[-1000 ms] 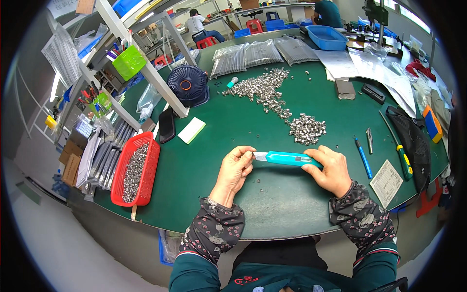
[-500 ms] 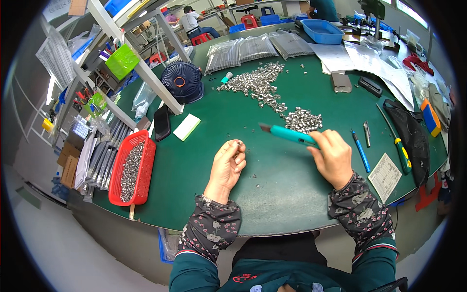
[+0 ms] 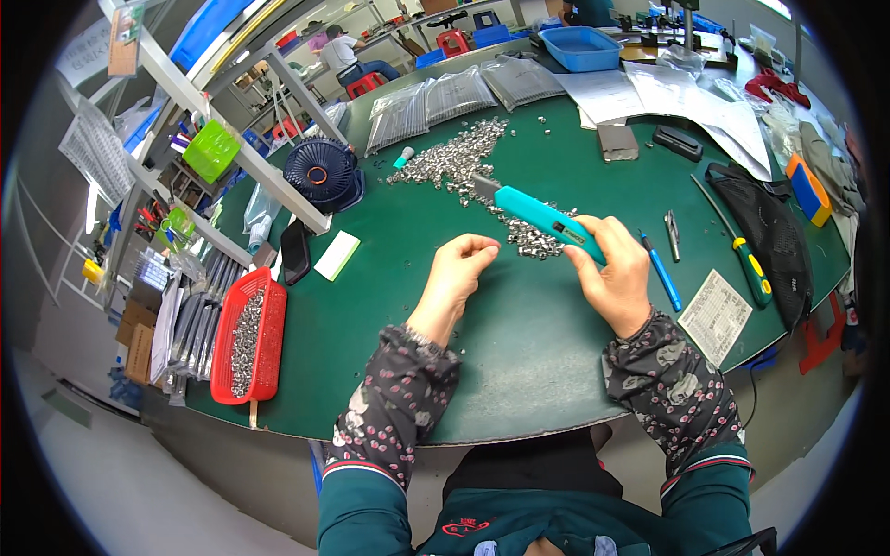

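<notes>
My right hand (image 3: 614, 273) grips a teal utility knife (image 3: 540, 216) by its rear end. The knife's dark blade (image 3: 485, 188) points away and to the left, over a scatter of small silvery metal sleeves (image 3: 457, 162). My left hand (image 3: 461, 269) hovers just left of the near end of that scatter, thumb and forefinger pinched together and the other fingers curled. Whatever its fingertips may hold is too small or hidden to see. A gap separates the two hands above the green tabletop (image 3: 519, 343).
A red basket (image 3: 272, 347) of small metal parts stands left, near a phone (image 3: 295, 252), a notepad (image 3: 336, 255) and a fan (image 3: 320, 174). Bagged rods (image 3: 461, 95) and a blue bin (image 3: 581, 48) lie far back. A blue pen (image 3: 662, 271) and a screwdriver (image 3: 749, 261) are right.
My left hand has moved right and away from me, toward the metal sleeves. The knife has swung so its blade points farther away. The whole view has shifted slightly.
</notes>
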{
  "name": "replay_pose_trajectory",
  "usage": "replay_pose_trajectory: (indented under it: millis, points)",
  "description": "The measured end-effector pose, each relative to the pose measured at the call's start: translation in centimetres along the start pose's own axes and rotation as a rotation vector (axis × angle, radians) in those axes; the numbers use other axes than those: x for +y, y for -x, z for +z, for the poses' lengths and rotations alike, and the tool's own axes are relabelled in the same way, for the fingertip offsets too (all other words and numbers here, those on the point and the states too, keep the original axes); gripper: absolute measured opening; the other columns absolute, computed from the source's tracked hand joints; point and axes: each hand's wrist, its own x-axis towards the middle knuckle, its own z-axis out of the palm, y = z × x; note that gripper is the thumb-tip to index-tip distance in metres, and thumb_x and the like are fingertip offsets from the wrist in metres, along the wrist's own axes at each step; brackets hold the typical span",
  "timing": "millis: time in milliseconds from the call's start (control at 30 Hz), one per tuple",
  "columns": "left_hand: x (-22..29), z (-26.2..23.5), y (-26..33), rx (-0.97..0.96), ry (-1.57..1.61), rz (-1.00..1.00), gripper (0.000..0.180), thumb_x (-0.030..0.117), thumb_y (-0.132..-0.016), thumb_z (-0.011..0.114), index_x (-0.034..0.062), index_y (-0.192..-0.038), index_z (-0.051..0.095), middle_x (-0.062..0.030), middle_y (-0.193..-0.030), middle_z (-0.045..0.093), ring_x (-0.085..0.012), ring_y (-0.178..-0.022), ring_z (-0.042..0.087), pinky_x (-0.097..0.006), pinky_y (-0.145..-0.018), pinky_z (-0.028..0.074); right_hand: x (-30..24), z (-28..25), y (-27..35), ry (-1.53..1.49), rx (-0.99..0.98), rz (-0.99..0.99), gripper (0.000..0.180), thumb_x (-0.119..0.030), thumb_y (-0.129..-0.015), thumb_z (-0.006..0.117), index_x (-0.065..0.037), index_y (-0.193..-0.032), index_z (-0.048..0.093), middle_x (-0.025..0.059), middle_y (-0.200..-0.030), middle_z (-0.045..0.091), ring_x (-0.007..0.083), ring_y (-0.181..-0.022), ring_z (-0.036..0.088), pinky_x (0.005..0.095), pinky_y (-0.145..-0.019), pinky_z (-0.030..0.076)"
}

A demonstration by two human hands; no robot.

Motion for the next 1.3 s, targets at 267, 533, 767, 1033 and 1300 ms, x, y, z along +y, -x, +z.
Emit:
replay_pose_trajectory:
  millis: [267, 533, 767, 1033, 1300]
  points:
    - [-1.6, 2.5, -4.1, 0.236, -0.742, 0.167, 0.020, 0.009, -0.068, 0.068, 0.0043, -0.087, 0.063, -0.0061, -0.064, 0.054, -0.0172, -0.063, 0.055, -0.032, -0.060, 0.044, 0.0, 0.0, 0.1, -0.009, -0.023, -0.024, 0.028, -0.009, -0.067, 0.067, -0.006, -0.093, 0.056, 0.0083, -0.074, 0.054, 0.0271, -0.064, 0.056, 0.0346, -0.055, 0.044]
    - [-2.7, 2.6, -4.4, 0.273, -0.766, 0.229, 0.012, 0.010, -0.070, 0.067, 0.0016, -0.077, 0.061, -0.0064, -0.065, 0.055, -0.0178, -0.061, 0.055, -0.032, -0.059, 0.045, 0.0, 0.0, 0.2, -0.004, -0.033, -0.017, 0.028, -0.012, -0.068, 0.067, -0.006, -0.093, 0.056, 0.0078, -0.074, 0.053, 0.0270, -0.065, 0.056, 0.0343, -0.055, 0.044]
    - [-0.8, -1.1, 0.9, -0.038, 0.494, -0.065, 0.010, 0.008, -0.082, 0.058, 0.0067, -0.087, 0.051, -0.0006, -0.075, 0.049, -0.0057, -0.054, 0.040, -0.017, -0.041, 0.030, 0.2, 0.0, 0.1, 0.004, -0.053, 0.000, 0.025, -0.016, -0.071, 0.065, -0.006, -0.092, 0.057, 0.0088, -0.076, 0.054, 0.0289, -0.068, 0.056, 0.0369, -0.059, 0.044]
    - [-2.6, -4.6, 4.6, -0.105, 0.800, 0.026, 0.004, 0.006, -0.084, 0.054, 0.0061, -0.088, 0.052, -0.0047, -0.082, 0.051, -0.0068, -0.056, 0.038, -0.017, -0.042, 0.030, -0.8, 0.6, 0.8, -0.120, -0.504, 0.320, 0.027, -0.021, -0.074, 0.061, -0.007, -0.096, 0.055, 0.0101, -0.086, 0.060, 0.0285, -0.068, 0.057, 0.0360, -0.060, 0.045]
    - [-4.0, -6.9, 4.1, -0.181, 0.949, 0.059, 0.012, 0.011, -0.087, 0.050, 0.0042, -0.098, 0.053, -0.0046, -0.080, 0.050, -0.0074, -0.055, 0.037, -0.017, -0.041, 0.029, -1.4, 0.8, 1.0, 0.157, -0.346, -0.159, 0.033, -0.003, -0.060, 0.068, -0.007, -0.089, 0.052, 0.0078, -0.076, 0.053, 0.0264, -0.074, 0.054, 0.0365, -0.061, 0.043]
